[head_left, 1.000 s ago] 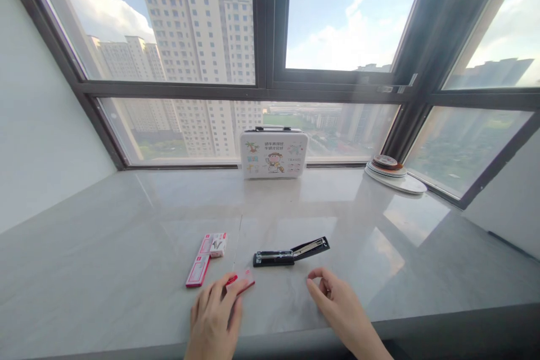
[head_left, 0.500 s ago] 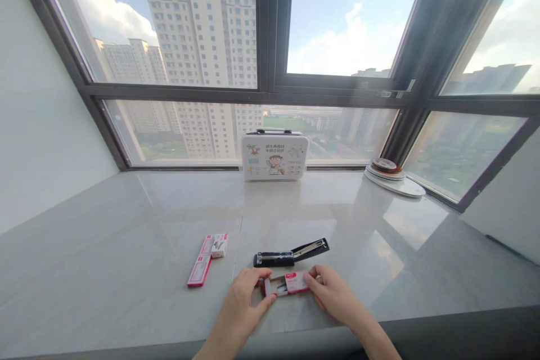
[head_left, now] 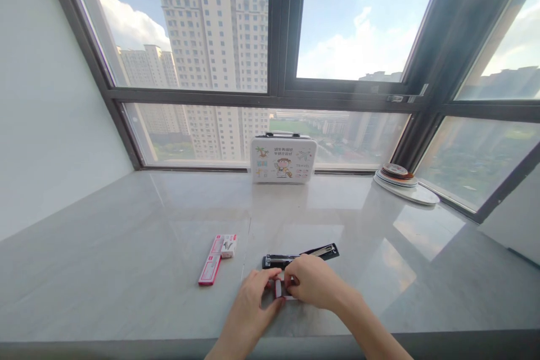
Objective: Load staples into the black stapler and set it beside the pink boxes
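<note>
My left hand is closed around the left end of a small red-and-white staple box, thumb in front and fingers behind. The box is slid open on the sill, and its right part is hidden by my right hand. The right fingertips are pinched together down in the box's open tray; what they hold, if anything, cannot be made out. Just behind the hands lies a black stapler, folded open, with its metal channel showing and its middle partly covered by my right hand.
To the left lie pink-and-white flat boxes and a small white box with a stapler picture. A white cartoon-printed case stands against the window. Stacked plates or lids sit in the right corner of the marble sill.
My right hand has left the right end of the staple box and moved left, its fingers now in the tray. My left hand still holds the left end. The view has shifted slightly.
</note>
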{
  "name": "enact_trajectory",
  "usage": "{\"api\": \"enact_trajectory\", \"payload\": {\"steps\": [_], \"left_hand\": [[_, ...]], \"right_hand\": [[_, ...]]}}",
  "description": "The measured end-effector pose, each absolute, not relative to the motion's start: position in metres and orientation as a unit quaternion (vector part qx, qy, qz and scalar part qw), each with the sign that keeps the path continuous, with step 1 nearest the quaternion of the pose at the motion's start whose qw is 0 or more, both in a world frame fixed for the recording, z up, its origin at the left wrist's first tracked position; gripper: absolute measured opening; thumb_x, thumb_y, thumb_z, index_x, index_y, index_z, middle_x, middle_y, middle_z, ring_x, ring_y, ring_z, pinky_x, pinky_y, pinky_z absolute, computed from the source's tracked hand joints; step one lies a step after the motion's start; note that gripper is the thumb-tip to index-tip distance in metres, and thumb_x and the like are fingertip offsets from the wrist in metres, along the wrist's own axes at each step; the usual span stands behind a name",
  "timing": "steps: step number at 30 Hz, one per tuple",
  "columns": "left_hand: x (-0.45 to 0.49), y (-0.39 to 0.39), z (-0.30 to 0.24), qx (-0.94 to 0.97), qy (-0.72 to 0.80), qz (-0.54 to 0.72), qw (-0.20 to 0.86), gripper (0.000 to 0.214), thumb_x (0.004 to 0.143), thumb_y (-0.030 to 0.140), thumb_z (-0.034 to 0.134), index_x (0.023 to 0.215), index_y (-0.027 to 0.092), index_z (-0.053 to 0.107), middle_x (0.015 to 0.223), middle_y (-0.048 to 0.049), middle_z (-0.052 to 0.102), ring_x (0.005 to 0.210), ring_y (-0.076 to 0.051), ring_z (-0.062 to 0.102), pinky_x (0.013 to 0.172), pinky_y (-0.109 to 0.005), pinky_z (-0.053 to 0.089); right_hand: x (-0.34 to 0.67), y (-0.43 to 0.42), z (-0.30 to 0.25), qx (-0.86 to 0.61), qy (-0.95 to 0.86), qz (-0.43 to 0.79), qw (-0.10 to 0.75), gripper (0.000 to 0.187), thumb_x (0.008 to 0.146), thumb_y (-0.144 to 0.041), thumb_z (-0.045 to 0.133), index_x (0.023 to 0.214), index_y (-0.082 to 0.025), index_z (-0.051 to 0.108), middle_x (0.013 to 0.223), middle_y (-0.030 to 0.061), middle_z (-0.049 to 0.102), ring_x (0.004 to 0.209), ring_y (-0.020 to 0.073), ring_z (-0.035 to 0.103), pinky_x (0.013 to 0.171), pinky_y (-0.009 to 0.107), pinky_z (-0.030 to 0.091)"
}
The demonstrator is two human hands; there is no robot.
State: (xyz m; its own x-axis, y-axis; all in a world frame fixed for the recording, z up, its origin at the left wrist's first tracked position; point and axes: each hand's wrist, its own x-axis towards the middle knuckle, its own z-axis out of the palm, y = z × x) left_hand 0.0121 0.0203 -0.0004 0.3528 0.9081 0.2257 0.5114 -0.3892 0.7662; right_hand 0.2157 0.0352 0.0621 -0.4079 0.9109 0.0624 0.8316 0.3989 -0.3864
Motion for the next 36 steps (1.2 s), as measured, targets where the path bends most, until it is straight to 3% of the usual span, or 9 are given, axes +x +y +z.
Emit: {"api": "enact_trajectory", "payload": {"steps": [8, 11, 13, 17, 24, 28, 31, 36], "left_hand": [[0.012, 0.019, -0.002, 0.761, 0.468, 0.334, 0.302, 0.052, 0.081, 0.024, 0.070, 0.133, 0.029, 0.064, 0.119, -0.0059, 0.070, 0.103, -0.023, 0.066, 0.098, -0.037, 0.053], [0.011, 0.020, -0.004, 0.753, 0.476, 0.350, 0.290, 0.049, 0.085, 0.032, 0.070, 0.133, 0.028, 0.062, 0.120, -0.0056, 0.069, 0.099, -0.021, 0.066, 0.093, -0.035, 0.053], [0.011, 0.022, -0.005, 0.729, 0.511, 0.354, 0.288, 0.036, 0.093, 0.039, 0.061, 0.126, 0.025, 0.065, 0.108, -0.0048, 0.072, 0.087, -0.019, 0.066, 0.084, -0.033, 0.054], [0.025, 0.022, -0.005, 0.709, 0.549, 0.336, 0.288, 0.023, 0.095, 0.037, 0.055, 0.108, 0.024, 0.069, 0.083, -0.0005, 0.072, 0.070, -0.018, 0.064, 0.073, -0.030, 0.050], [0.056, 0.013, 0.007, 0.717, 0.491, 0.334, 0.366, 0.016, 0.092, 0.033, 0.057, 0.103, 0.025, 0.066, 0.086, -0.0008, 0.076, 0.075, -0.019, 0.069, 0.070, -0.028, 0.049], [0.039, 0.023, 0.010, 0.726, 0.529, 0.346, 0.270, 0.021, 0.096, 0.039, 0.052, 0.106, 0.024, 0.064, 0.082, 0.0006, 0.068, 0.073, -0.018, 0.065, 0.071, -0.028, 0.047], [0.020, 0.040, 0.009, 0.722, 0.575, 0.339, 0.180, 0.033, 0.089, 0.039, 0.061, 0.119, 0.023, 0.064, 0.084, 0.0013, 0.063, 0.081, -0.020, 0.064, 0.080, -0.030, 0.046], [0.011, 0.051, 0.009, 0.759, 0.552, 0.285, 0.194, 0.027, 0.087, 0.038, 0.066, 0.109, 0.023, 0.070, 0.081, 0.0003, 0.065, 0.080, -0.020, 0.061, 0.073, -0.028, 0.040]], "right_hand": [[0.279, 0.011, 0.035, -0.572, -0.733, 0.237, 0.283, 0.018, 0.093, -0.032, 0.054, 0.093, -0.022, 0.069, 0.059, -0.0061, 0.052, 0.057, 0.0133, 0.046, 0.059, 0.025, 0.032], [0.301, -0.003, 0.020, -0.592, -0.706, 0.260, 0.289, 0.029, 0.094, -0.038, 0.057, 0.115, -0.021, 0.068, 0.066, -0.0054, 0.056, 0.061, 0.0140, 0.048, 0.061, 0.025, 0.035], [0.307, -0.009, 0.014, -0.595, -0.703, 0.280, 0.271, 0.039, 0.091, -0.041, 0.063, 0.126, -0.023, 0.066, 0.072, -0.0044, 0.062, 0.064, 0.0145, 0.051, 0.063, 0.025, 0.037], [0.297, -0.012, 0.014, -0.599, -0.701, 0.279, 0.268, 0.036, 0.087, -0.042, 0.068, 0.120, -0.026, 0.073, 0.079, -0.0027, 0.068, 0.067, 0.0151, 0.055, 0.066, 0.026, 0.040], [0.278, -0.007, 0.031, -0.577, -0.708, 0.299, 0.275, 0.031, 0.085, -0.042, 0.072, 0.110, -0.027, 0.079, 0.072, -0.0024, 0.068, 0.066, 0.0167, 0.059, 0.062, 0.025, 0.039], [0.277, -0.003, 0.035, -0.606, -0.707, 0.255, 0.261, 0.032, 0.084, -0.044, 0.072, 0.111, -0.028, 0.081, 0.065, -0.0026, 0.065, 0.061, 0.0161, 0.057, 0.059, 0.025, 0.034], [0.271, 0.001, 0.038, -0.614, -0.719, 0.220, 0.241, 0.025, 0.087, -0.044, 0.069, 0.101, -0.029, 0.083, 0.061, -0.0030, 0.062, 0.057, 0.0149, 0.053, 0.056, 0.025, 0.030], [0.246, 0.018, 0.048, -0.585, -0.751, 0.173, 0.251, 0.026, 0.094, -0.043, 0.061, 0.105, -0.032, 0.081, 0.068, -0.0015, 0.069, 0.063, 0.0169, 0.059, 0.061, 0.026, 0.032]]}}
